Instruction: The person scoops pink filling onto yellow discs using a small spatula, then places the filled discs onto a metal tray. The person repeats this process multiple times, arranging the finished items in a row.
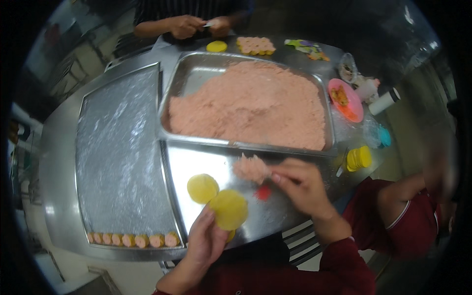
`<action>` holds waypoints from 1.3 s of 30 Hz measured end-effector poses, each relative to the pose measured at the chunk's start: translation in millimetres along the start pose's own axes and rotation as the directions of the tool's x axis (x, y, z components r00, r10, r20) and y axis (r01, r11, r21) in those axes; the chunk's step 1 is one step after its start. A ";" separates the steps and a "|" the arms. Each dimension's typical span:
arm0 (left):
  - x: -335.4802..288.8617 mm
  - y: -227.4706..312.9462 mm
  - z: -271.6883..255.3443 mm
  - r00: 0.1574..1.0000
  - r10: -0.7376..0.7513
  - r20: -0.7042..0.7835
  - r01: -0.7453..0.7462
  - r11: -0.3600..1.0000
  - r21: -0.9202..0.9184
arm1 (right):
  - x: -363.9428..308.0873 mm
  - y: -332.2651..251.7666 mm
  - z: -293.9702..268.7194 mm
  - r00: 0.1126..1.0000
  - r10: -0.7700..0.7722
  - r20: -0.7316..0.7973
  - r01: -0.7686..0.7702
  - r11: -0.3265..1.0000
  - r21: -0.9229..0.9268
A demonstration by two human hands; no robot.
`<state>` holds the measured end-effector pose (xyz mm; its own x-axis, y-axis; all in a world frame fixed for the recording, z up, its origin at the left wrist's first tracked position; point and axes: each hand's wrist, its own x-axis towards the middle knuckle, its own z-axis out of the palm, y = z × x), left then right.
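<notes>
A: From the head camera, first the left hand (205,241)?

B: Closed lightly, thumb and fingers at the lower edge of a thin, flat, round yellow wrapper (229,210). Just beyond, a second yellow disc (201,188), equally flat, against the shiny steel table (59,187).

A: And the right hand (302,184)?

B: Pinched narrow, holding up a ragged, soft clump of pink minced filling (251,168), near the wrapper but apart from it. Cannot tell whether on a thin tool or in bare fingertips. Just below, a small red blur, kind unclear.

A: The bulk of the filling?

B: In a deep rectangular steel pan with rounded corners (200,76), heaped rough and crumbly, with bare metal at the far left corner.

A: Further left?

B: A shallow rectangular metal tray (123,147), glossy and wrinkled with clear film; along the near edge, a row of small cylindrical dumplings (142,241), yellow-sided, lumpy pink on top.

A: Around the outside?

B: To the right, a thick stack of yellow rounds (359,159), a smooth pink plate (355,98) bearing orange food, a white cylindrical bottle with a black cap (384,102). Opposite, a co-worker's hands (184,27) around something small and white; nearby, a tight block of pink-topped pieces (255,45).
</notes>
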<state>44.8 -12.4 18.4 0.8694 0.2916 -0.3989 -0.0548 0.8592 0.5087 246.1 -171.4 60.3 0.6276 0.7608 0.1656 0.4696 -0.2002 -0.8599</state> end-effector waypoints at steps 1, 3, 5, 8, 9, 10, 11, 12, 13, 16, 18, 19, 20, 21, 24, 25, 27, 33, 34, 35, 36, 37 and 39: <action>-0.1 -0.4 5.3 0.999 0.037 0.034 -0.036 0.999 -0.017 | -9.4 -7.9 15.6 0.997 -0.067 -0.028 0.067 0.998 0.003; -2.4 0.5 13.6 0.983 0.131 0.127 -0.124 0.990 -0.059 | -26.3 -18.7 51.1 0.989 -0.092 -0.120 0.098 0.994 0.050; -6.7 4.8 17.5 0.975 0.180 0.130 -0.176 0.983 -0.044 | -33.0 -16.2 80.6 0.942 -0.258 -0.214 0.257 0.966 -0.029; -16.4 7.5 18.7 0.964 0.247 0.097 -0.245 0.969 -0.036 | -48.8 -7.5 108.7 0.900 -0.321 -0.296 0.313 0.947 -0.074; -19.3 8.1 17.3 0.963 0.257 0.084 -0.257 0.966 -0.006 | -54.4 -4.6 113.4 0.909 -0.313 -0.276 0.303 0.950 -0.081; -21.5 8.2 15.3 0.961 0.266 0.071 -0.268 0.963 0.022 | -59.5 -2.2 117.0 0.910 -0.318 -0.267 0.307 0.948 -0.085; -23.1 7.9 12.5 0.959 0.270 0.083 -0.271 0.962 0.007 | -64.1 -0.2 119.5 0.912 -0.322 -0.255 0.309 0.947 -0.089; -23.5 7.7 9.0 0.957 0.273 0.096 -0.273 0.962 -0.010 | -67.9 1.1 121.0 0.920 -0.312 -0.239 0.300 0.950 -0.086; -22.8 7.1 5.6 0.953 0.279 0.115 -0.277 0.960 -0.037 | -70.1 2.2 121.5 0.926 -0.305 -0.223 0.293 0.952 -0.087; -23.8 2.2 -0.7 0.964 0.247 0.097 -0.250 0.968 0.026 | -71.5 1.8 116.1 0.956 -0.256 -0.140 0.242 0.964 -0.115; -24.5 1.6 -2.3 0.955 0.242 0.174 -0.252 0.967 0.037 | -68.8 -1.3 106.6 0.964 -0.241 -0.113 0.227 0.967 -0.119; -24.8 2.8 -2.8 0.950 0.237 0.202 -0.252 0.966 0.053 | -66.6 -3.0 98.3 0.961 -0.250 -0.120 0.237 0.965 -0.111; -26.9 5.5 -3.4 0.951 0.243 0.192 -0.265 0.959 0.099 | -65.0 -5.9 90.5 0.958 -0.256 -0.129 0.244 0.964 -0.102; -30.3 8.9 -4.3 0.953 0.247 0.175 -0.274 0.949 0.154 | -63.9 -9.4 83.7 0.953 -0.277 -0.121 0.267 0.959 -0.090; -31.5 27.6 -15.5 0.976 0.108 0.190 -0.206 0.753 0.625 | -62.7 -20.1 64.3 0.954 -0.295 -0.046 0.292 0.954 -0.071; -31.6 33.6 -20.4 0.994 0.030 0.102 -0.099 0.600 0.794 | -62.2 -22.6 62.0 0.936 -0.352 -0.016 0.350 0.934 -0.070; -34.6 30.0 -24.4 0.961 0.141 0.236 -0.275 0.480 0.833 | -60.7 -24.7 62.1 0.904 -0.417 0.092 0.423 0.905 -0.053; -28.6 21.0 -33.5 0.921 0.199 0.333 -0.383 0.326 0.864 | -58.3 -13.7 72.8 0.870 -0.443 0.215 0.467 0.881 -0.075; -29.0 18.3 -32.8 0.935 0.213 0.283 -0.344 0.354 0.870 | -59.3 -12.3 72.7 0.874 -0.429 0.229 0.460 0.883 -0.098; -29.2 15.8 -32.1 0.947 0.225 0.231 -0.304 0.382 0.873 | -60.2 -11.3 72.3 0.879 -0.415 0.237 0.450 0.885 -0.121; -28.4 13.9 -32.0 0.937 0.254 0.240 -0.322 0.357 0.877 | -61.3 -11.3 71.6 0.881 -0.410 0.235 0.448 0.883 -0.139; -27.5 12.1 -32.3 0.926 0.284 0.250 -0.339 0.331 0.881 | -62.0 -12.0 71.3 0.885 -0.391 0.252 0.439 0.882 -0.171; -26.1 9.5 -34.8 0.907 0.321 0.273 -0.364 0.268 0.892 | -63.2 -15.8 70.1 0.893 -0.348 0.286 0.416 0.880 -0.229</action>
<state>4.5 2.9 7.0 0.9050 0.4254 0.0101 0.1073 -0.2510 0.9620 155.5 -173.0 29.6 0.2195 0.9253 0.3092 0.8169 -0.0011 -0.5768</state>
